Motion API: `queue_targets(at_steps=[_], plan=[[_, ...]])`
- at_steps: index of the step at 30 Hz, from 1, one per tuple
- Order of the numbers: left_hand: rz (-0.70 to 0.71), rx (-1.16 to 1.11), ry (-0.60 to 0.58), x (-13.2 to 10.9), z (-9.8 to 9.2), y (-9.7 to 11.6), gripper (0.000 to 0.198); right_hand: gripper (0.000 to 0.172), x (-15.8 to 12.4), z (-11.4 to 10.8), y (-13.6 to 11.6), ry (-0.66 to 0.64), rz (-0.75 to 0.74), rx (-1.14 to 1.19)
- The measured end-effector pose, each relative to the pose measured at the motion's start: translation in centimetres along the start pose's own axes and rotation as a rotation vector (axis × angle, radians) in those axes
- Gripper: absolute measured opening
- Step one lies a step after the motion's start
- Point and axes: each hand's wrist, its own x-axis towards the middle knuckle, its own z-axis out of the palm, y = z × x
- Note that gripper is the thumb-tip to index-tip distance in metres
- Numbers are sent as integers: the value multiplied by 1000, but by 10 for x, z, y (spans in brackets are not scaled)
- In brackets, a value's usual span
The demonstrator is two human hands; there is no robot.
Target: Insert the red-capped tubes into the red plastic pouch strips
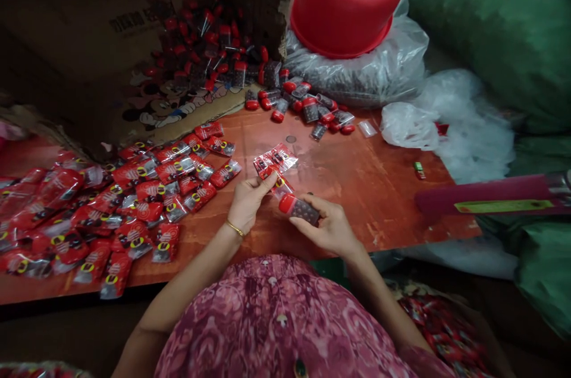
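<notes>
Over the middle of the table, my left hand point(246, 202) pinches a red printed plastic sleeve point(281, 185) between thumb and fingers. My right hand point(332, 226) grips a small clear container with a red cap point(300, 209), dark round pieces showing inside. The capped end points left and meets the edge of the sleeve; whether it is inside the sleeve I cannot tell. Just beyond my left hand lie a few flat red printed sleeves point(282, 156). To the left, a heap of red-wrapped containers point(151, 188) covers the table.
A cardboard box point(191, 106) on its side holds many unwrapped red-capped containers point(241, 72), some spilling onto the table point(379, 199). A red tub point(348, 3) rests upside down on a clear plastic bag point(357, 78). A magenta bar point(491, 197) juts in at right.
</notes>
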Motion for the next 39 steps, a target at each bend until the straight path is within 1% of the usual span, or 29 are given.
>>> queue_targets(at_steps=[3,6,10,14,17,19,22,24,26,28,31,33,37,39], plan=[[83,78,12,1,-2,-1,34,23,3,6,1,21,62,55],[113,112,22,2,-2,1,32,24,3,14,2,50,91,115],[103,32,-5,3,0,-1,33,28,3,21,3,119,130,155],[105,-35,-9,1,3,-6,34,26,2,26,4,138,133,184],[64,-46,-26,0,5,-8,32,23,4,30,3,179,112,179],[35,-49,-30,-1,5,-8,32,22,6,34,2,199,129,191],[38,-80,-32,-1,6,-10,33,21,11,43,1,217,195,301],[52,-134,-26,-1,6,-12,34,21,14,47,0,219,210,355],[56,-197,-23,-1,5,-13,36,21,16,49,0,204,191,342],[22,-229,-61,-1,4,-14,36,19,18,50,-1,196,171,301],[-29,-207,-125,0,3,-14,33,17,20,52,-3,254,179,275],[-12,-190,-121,1,1,-12,32,18,21,54,-4,294,184,280],[2,-188,-102,2,0,-10,30,21,23,58,-4,257,200,356],[7,-165,-85,2,0,-12,32,20,24,60,-3,268,214,375]])
